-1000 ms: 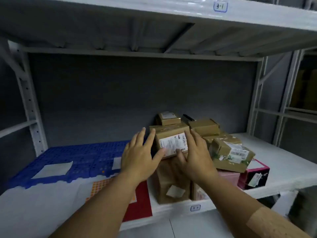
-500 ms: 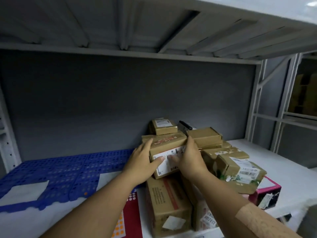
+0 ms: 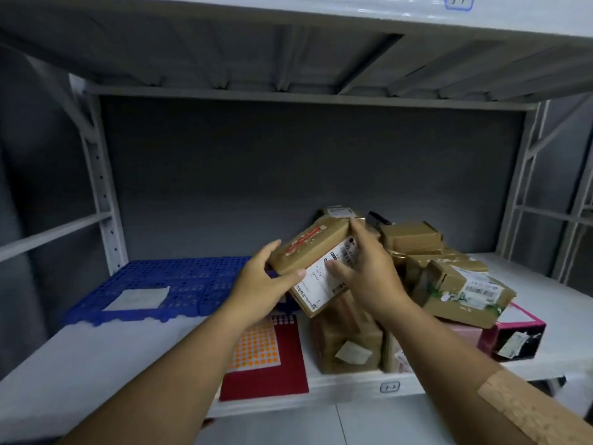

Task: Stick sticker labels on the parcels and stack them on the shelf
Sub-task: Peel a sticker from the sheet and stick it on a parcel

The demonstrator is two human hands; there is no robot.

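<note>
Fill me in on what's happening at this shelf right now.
A person stands at a white metal shelf and holds a small brown parcel in both hands, tilted, above a pile of other parcels. The left hand grips its left end; the right hand grips the right side, thumb on the white shipping label. A sheet of orange dot stickers lies on a red board, beside a blue plastic pallet.
</note>
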